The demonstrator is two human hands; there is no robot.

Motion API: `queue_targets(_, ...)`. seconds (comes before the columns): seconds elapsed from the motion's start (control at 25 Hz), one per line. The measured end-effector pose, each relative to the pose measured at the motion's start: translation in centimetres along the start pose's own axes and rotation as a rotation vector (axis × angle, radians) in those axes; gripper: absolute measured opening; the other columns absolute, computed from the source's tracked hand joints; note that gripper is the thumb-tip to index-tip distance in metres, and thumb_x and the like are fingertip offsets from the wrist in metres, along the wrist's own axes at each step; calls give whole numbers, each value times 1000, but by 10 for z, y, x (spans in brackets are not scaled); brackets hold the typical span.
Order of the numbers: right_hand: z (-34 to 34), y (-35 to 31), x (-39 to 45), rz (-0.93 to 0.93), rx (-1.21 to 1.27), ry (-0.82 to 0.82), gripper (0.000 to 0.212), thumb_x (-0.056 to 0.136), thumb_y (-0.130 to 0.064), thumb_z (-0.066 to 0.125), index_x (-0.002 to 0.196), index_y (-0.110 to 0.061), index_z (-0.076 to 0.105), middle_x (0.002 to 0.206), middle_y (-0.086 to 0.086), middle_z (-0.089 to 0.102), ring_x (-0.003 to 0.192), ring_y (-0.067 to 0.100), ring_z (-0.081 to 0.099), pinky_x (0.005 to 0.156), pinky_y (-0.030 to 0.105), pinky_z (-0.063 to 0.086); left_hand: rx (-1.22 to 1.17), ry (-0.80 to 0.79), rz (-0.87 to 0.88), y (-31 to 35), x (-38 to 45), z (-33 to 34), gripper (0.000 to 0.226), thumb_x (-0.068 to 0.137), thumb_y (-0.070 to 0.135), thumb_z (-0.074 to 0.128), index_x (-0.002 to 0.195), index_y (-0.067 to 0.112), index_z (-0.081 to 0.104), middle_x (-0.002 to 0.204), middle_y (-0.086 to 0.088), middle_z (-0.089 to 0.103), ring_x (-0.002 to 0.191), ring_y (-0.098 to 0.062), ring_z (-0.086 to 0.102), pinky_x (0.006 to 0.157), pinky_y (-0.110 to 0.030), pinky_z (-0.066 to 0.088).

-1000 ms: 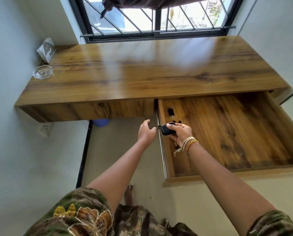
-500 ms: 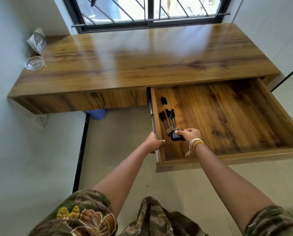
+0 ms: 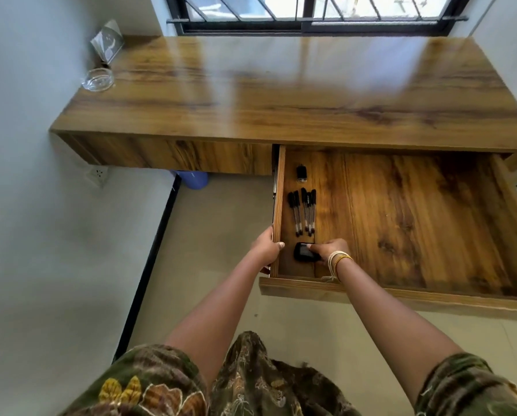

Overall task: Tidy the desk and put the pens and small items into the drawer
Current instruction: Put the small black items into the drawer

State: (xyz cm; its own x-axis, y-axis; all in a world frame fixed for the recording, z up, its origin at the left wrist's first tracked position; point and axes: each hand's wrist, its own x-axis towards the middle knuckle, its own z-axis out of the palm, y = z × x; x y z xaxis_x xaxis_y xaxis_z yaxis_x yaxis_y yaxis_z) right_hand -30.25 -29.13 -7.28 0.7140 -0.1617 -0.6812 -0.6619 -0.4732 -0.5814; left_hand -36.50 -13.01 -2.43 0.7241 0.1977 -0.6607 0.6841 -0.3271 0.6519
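The wooden drawer [image 3: 401, 291] stands pulled out under the right half of the desk [image 3: 281, 91]. Several black-capped pens [image 3: 303, 211] lie side by side near its left wall, and a small black item [image 3: 301, 172] sits behind them. My right hand [image 3: 329, 250] holds a small black device [image 3: 303, 251] down on the drawer floor near the front left corner. My left hand [image 3: 266, 250] grips the drawer's left side wall, thumb over the top edge.
A glass dish [image 3: 97, 79] and a clear folded stand [image 3: 107, 45] sit at the desk's far left corner. A window with bars is behind the desk. A wall socket [image 3: 97, 175] and a blue object [image 3: 191, 178] are below the desk's left part.
My right hand brought the black device from above the drawer's left edge down onto its floor. My left hand went from open in the air to gripping the drawer's side wall.
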Motion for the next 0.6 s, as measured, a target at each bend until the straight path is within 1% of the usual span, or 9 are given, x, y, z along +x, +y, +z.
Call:
queue_targets(0.08, -3, 2, 2, -23, -30, -33, 38, 72, -25, 83, 94, 2, 66, 102, 18, 70, 95, 34, 67, 87, 47, 57, 8, 53, -15, 1, -1, 4, 63, 99, 20, 49, 154, 21, 18, 155, -7, 34, 137, -30, 40, 108, -44, 40)
queue_targets(0.16, -8, 3, 5, -38, -23, -65, 41, 75, -23, 81, 102, 3, 64, 108, 18, 68, 101, 35, 65, 90, 47, 55, 10, 112, -30, 1, -1, 8, 63, 99, 20, 49, 154, 23, 18, 157, -6, 32, 140, -30, 37, 111, -45, 36)
queue_targets(0.24, -14, 5, 5, -64, -6, -92, 41, 79, -21, 78, 106, 3, 59, 113, 18, 65, 105, 36, 63, 93, 47, 54, -8, 191, -39, -1, -2, 16, 60, 100, 21, 49, 153, 26, 23, 155, -4, 36, 139, -29, 39, 112, -45, 36)
queue_targets(0.32, -19, 8, 1, -94, -52, -116, 42, 83, -24, 74, 111, 2, 57, 113, 19, 65, 103, 35, 64, 92, 46, 54, -23, 295, -50, -2, -7, 25, 55, 100, 21, 49, 152, 28, 30, 151, -3, 43, 133, -28, 46, 108, -41, 40)
queue_targets(0.36, -22, 9, -3, -117, -118, -121, 43, 85, -26, 72, 113, 2, 56, 110, 18, 66, 100, 34, 65, 90, 43, 55, -7, 339, -61, -2, -9, 28, 54, 100, 20, 48, 151, 29, 31, 148, -3, 46, 129, -27, 50, 104, -39, 42)
queue_targets(0.4, -25, 11, -7, -145, -214, -125, 43, 86, -28, 70, 113, 2, 56, 106, 15, 65, 95, 31, 64, 85, 39, 54, 20, 369, -72, -3, -11, 32, 54, 100, 19, 47, 151, 30, 31, 146, -4, 48, 125, -27, 53, 101, -39, 45)
queue_targets(0.48, -32, 14, -18, -210, -444, -139, 38, 87, -28, 68, 112, -2, 55, 97, 10, 59, 87, 27, 57, 71, 33, 46, 80, 382, -77, -2, -20, 42, 60, 98, 21, 52, 151, 25, 26, 142, -8, 50, 122, -29, 54, 100, -43, 48)
queue_targets(0.56, -39, 20, -29, -278, -646, -140, 31, 89, -26, 64, 110, -5, 57, 94, 8, 58, 81, 24, 54, 67, 31, 41, 156, 365, -67, -5, -32, 59, 74, 94, 26, 58, 154, 19, 14, 145, -14, 43, 128, -33, 49, 103, -48, 46)
queue_targets(0.6, -43, 24, -35, -308, -715, -129, 28, 90, -26, 61, 109, -5, 58, 91, 6, 60, 77, 22, 55, 66, 30, 41, 258, 354, -53, -8, -40, 66, 80, 94, 30, 58, 154, 18, 7, 148, -17, 38, 131, -34, 45, 105, -49, 43)
